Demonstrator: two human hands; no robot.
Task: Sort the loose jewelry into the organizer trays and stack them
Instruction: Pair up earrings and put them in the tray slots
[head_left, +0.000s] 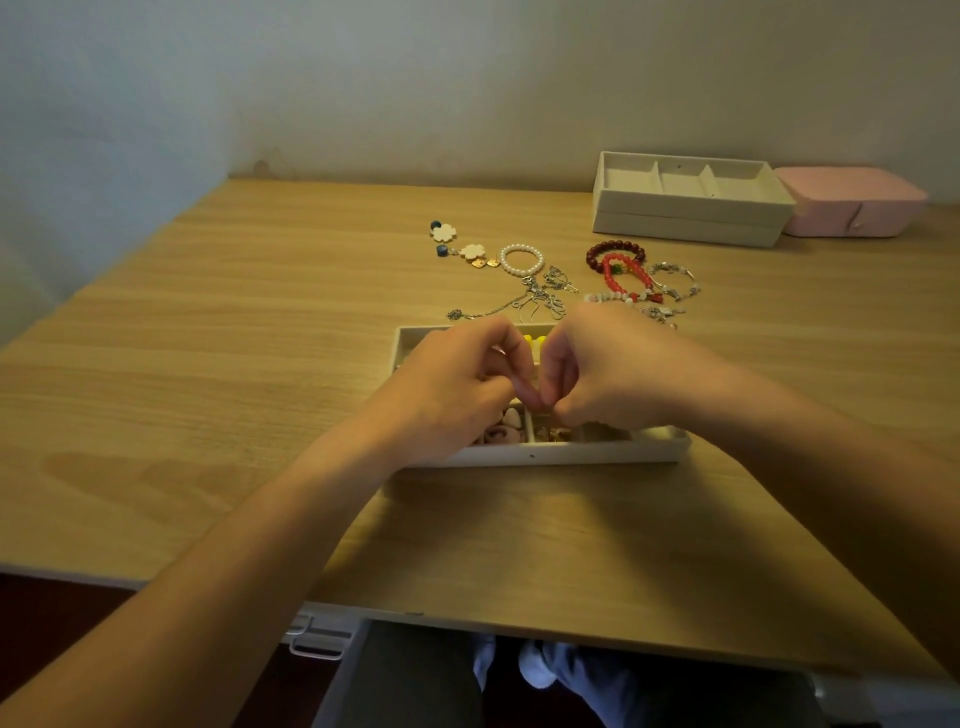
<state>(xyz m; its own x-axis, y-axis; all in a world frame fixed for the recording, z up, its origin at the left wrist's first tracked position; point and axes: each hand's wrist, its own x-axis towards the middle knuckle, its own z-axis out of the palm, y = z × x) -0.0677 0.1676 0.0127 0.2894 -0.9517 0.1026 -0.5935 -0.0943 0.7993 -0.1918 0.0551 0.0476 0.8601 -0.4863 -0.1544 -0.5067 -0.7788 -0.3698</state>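
A cream organizer tray (571, 453) with small compartments lies in front of me, mostly covered by my hands. My left hand (457, 384) and my right hand (608, 369) hover over it with fingertips pinched together at the middle; whatever they pinch is too small to make out. Pink pieces (506, 428), gold pieces (550, 434) and a yellow piece (535, 340) sit in the tray's compartments. Loose jewelry lies beyond the tray: flower earrings (457, 241), a pearl bracelet (522, 260), silver chains (540, 299), a dark red bead bracelet (613, 254), a bright red bracelet (626, 278) and a silver bangle (672, 280).
Two stacked cream trays (685, 208) stand at the back right, the upper one with three compartments. A pink case (852, 200) sits beside them against the wall. Bare wooden table (234, 338) stretches to the left. The table's front edge is near my lap.
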